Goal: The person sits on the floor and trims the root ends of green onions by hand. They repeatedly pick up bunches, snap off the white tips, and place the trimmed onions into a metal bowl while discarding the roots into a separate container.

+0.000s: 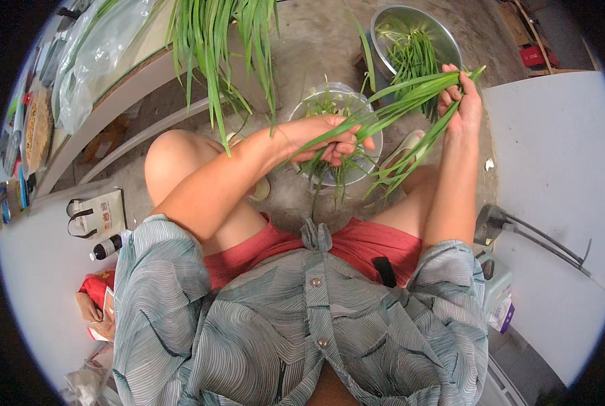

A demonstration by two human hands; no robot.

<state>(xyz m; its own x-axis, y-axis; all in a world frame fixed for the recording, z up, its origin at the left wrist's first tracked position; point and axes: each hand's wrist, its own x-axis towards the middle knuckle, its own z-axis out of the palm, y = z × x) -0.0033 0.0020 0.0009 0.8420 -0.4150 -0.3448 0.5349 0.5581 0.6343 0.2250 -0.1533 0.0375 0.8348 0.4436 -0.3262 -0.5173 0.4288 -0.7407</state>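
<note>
My right hand (pixel 461 99) is closed around a bunch of garlic chives (pixel 411 96) near its pale stem ends. The green leaves stretch leftward from it, and some hang down below. My left hand (pixel 340 142) has its fingers curled on the leaves at the other side of the bunch. Under the left hand stands a translucent plastic bucket (pixel 378 152) with leaf scraps and trimmings inside. Farther off, a stainless steel basin (pixel 442 30) holds more garlic chives (pixel 414 56). The inside of my left palm is partly hidden by leaves and fingers.
More long leaves (pixel 221 56) hang over the edge of a table (pixel 145 71) at upper left, beside a clear plastic bag (pixel 99 56). A tote bag (pixel 99 215) and a dark bottle (pixel 107 247) are on the left. A white panel (pixel 551 152) is to the right.
</note>
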